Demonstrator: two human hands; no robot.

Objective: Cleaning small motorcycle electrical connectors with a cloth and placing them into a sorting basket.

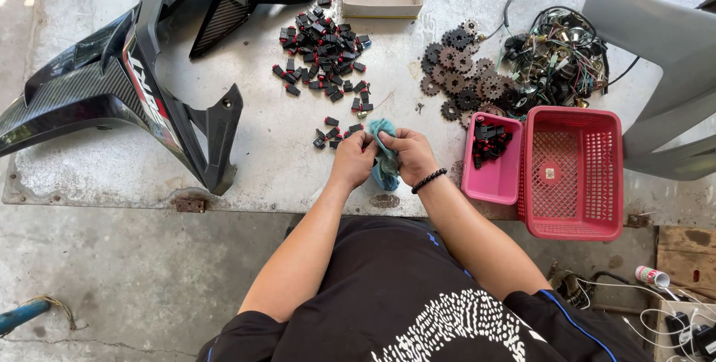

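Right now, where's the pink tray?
In the head view, the pink tray sits on the table's right side, touching the left wall of the red basket, just right of the right hand, below the sprockets.

Teal cloth [385, 162], pink tray [492, 175], red lattice basket [573, 175], black-and-red small parts [322, 41].

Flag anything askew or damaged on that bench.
The gears are rusty and heaped loose against a tangled wire harness. Small black-and-red parts lie scattered across the metal table. Nothing looks spilled or broken.
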